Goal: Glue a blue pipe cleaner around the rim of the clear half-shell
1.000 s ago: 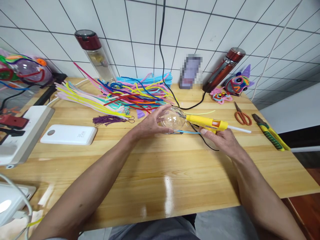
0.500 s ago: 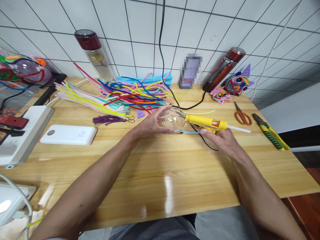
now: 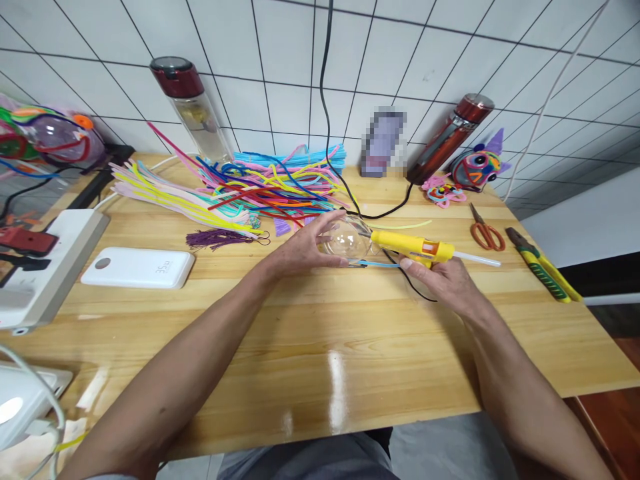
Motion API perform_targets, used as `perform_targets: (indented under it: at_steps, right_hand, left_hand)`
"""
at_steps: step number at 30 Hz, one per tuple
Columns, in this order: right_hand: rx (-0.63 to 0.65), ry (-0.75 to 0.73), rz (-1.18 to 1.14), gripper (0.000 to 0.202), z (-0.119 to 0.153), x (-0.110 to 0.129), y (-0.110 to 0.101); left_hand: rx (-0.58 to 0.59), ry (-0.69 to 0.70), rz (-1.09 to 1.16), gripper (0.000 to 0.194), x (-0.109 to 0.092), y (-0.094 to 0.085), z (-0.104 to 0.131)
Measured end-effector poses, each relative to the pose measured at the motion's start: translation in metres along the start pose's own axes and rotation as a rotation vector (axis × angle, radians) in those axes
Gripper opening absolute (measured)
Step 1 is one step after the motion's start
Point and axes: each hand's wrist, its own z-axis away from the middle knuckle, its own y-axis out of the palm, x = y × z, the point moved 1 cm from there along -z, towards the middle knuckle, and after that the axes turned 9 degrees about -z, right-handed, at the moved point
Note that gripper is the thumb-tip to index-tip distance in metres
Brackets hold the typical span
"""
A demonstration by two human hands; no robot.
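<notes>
My left hand (image 3: pixel 313 243) is curved round the left side of a clear, rounded plastic piece (image 3: pixel 345 241), thumb at the near side and fingers at the far side. My right hand (image 3: pixel 443 277) grips a yellow glue gun (image 3: pixel 413 245), whose nozzle touches or lies just over the right side of the clear piece. A clear glue stick (image 3: pixel 477 258) sticks out of the gun's back. A thin blue strip (image 3: pixel 377 264) runs between the right thumb and the clear piece's near edge. The right fingers below the gun are mostly hidden.
Colourful pipe cleaners (image 3: pixel 280 183) lie behind my left hand, beside a purple tassel (image 3: pixel 215 239). A white power bank (image 3: pixel 137 268) and power strip (image 3: pixel 55 267) are left. Scissors (image 3: pixel 487 235) and pliers (image 3: pixel 543 267) lie right. Two bottles (image 3: pixel 193 110) (image 3: pixel 450 137) stand at the back.
</notes>
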Motion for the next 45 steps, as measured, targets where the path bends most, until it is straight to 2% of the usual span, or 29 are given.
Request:
perform_targets:
  at_steps: [26,35,45]
  right_hand:
    - [-0.022,0.012,0.019,0.039,0.0024,-0.0068,-0.0007]
    - [-0.028,0.019,-0.013,0.036,0.0028,-0.0021,-0.0014]
    - [-0.035,0.01,0.008,0.041,0.0021,0.0007,-0.0018]
  left_hand:
    - [0.012,-0.011,0.013,0.113,-0.0011,0.0003,0.0004]
    - [0.004,0.02,0.039,0.112,0.0048,-0.0014,-0.0008]
    - [-0.002,0.016,0.07,0.114,0.0013,0.0001,-0.0008]
